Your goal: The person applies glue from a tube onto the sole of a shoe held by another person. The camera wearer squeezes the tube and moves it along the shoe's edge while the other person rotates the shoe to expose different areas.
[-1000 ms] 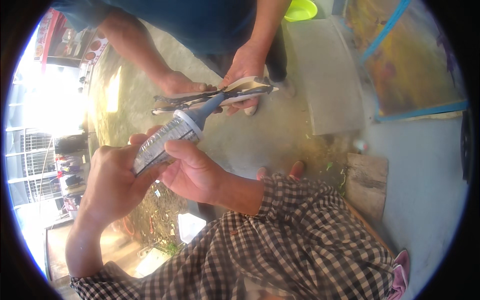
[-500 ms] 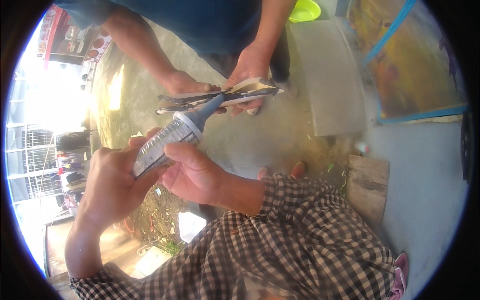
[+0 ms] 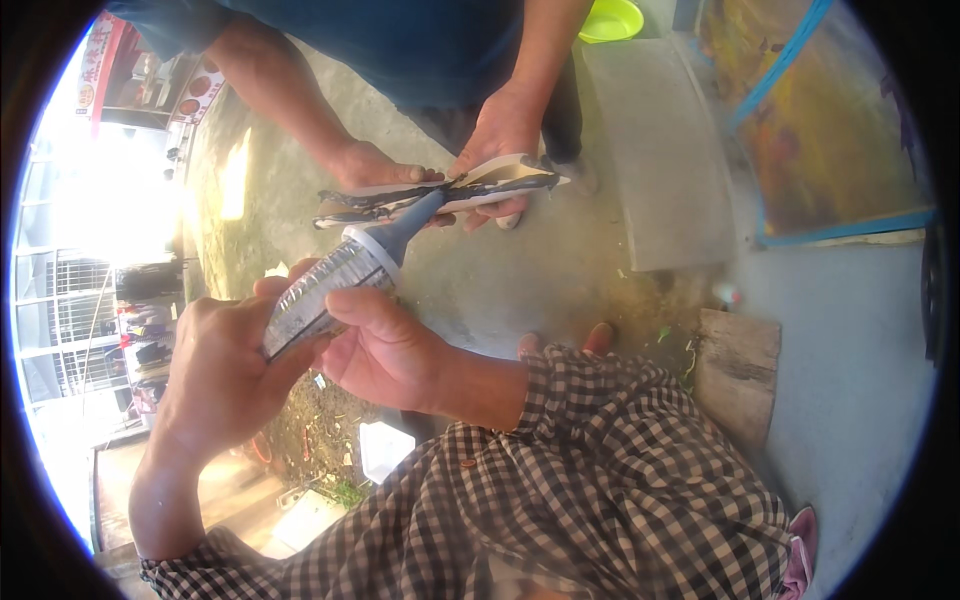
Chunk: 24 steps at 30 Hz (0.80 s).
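Both my hands grip a silvery foil sealant tube [image 3: 332, 284] with a white collar and a grey cone nozzle [image 3: 408, 226]. My left hand [image 3: 225, 355] wraps the tube's lower end. My right hand [image 3: 385, 350] closes round its side, thumb pressed on the foil. The nozzle tip meets a long pale piece [image 3: 500, 180] with open folds, smeared with dark grey paste; I cannot tell exactly what it is. A co-worker facing me holds that piece with one hand [image 3: 375, 165] on its left half and the other hand [image 3: 498, 135] on its right half.
A yellow-green basin [image 3: 610, 20] stands beyond the co-worker. At the right are a concrete slab [image 3: 665, 160], a wooden board [image 3: 738, 370] and a blue-edged panel [image 3: 830, 130]. A white container [image 3: 383, 450] lies on the ground below my hands.
The nozzle tip has shifted very slightly left along the pale piece, the tube tilting a little with it. My grip and the co-worker's hands look the same.
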Each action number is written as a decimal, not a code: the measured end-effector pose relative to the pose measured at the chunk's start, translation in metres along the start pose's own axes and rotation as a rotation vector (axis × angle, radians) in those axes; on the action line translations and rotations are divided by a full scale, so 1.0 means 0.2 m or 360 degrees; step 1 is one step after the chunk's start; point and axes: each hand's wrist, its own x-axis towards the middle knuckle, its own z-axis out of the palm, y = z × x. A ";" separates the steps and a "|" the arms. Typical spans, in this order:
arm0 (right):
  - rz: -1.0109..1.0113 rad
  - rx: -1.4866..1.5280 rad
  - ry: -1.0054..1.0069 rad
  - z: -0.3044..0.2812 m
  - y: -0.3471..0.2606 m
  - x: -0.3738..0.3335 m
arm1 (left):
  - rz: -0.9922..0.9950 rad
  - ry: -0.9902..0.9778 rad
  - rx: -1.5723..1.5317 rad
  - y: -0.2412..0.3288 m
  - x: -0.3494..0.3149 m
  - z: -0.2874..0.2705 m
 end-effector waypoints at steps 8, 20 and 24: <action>0.0012 0.0017 -0.0015 -0.01 -0.01 -0.01 | 0.0017 0.0020 0.0004 0.03 0.00 0.01; -0.0009 -0.0004 -0.0020 0.01 -0.02 -0.03 | -0.0103 -0.0055 -0.0015 0.05 0.00 0.00; -0.0073 -0.0043 -0.0047 0.00 -0.01 -0.01 | 0.0082 0.0014 -0.0026 0.00 0.02 0.01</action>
